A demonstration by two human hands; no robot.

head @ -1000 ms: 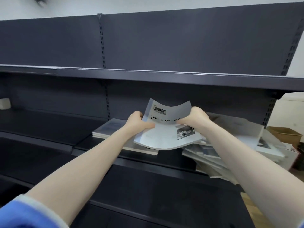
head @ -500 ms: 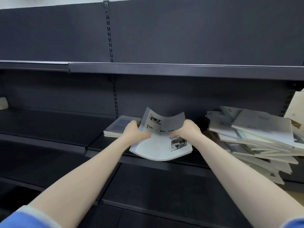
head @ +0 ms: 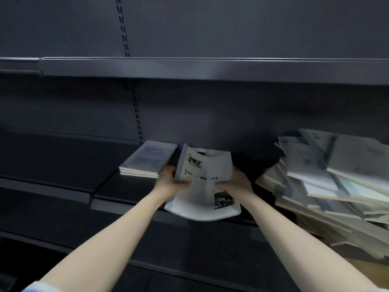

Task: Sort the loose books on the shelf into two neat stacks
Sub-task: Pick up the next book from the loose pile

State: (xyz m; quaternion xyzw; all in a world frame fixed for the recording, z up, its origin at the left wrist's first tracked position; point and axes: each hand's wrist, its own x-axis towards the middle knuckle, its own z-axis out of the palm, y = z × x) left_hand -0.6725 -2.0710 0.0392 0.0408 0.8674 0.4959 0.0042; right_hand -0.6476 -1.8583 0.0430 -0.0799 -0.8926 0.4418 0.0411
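1. Since half a second ago, both my hands have carried the pale grey soft-cover book further in over the shelf and tipped its far end up, so it now stands steeper and more bent than before.
2. My left hand grips the book's left edge, thumb curled over the cover beside the black title letters.
3. My right hand grips the right edge, fingers wrapped behind and thumb on the cover.
4. The book sags between my hands, its near end drooping past the front lip of the dark grey metal shelf; a small black-and-white photo shows at each end of the cover.
5. Just left of the book, a neat low stack of pale blue-grey books lies flat on the shelf, close to my left hand.
6. Well to the right, apart from my right hand, a loose slanting heap of pale books leans across the shelf, edges fanned out and blurred.
7. Above runs another dark shelf board, with a slotted upright behind.
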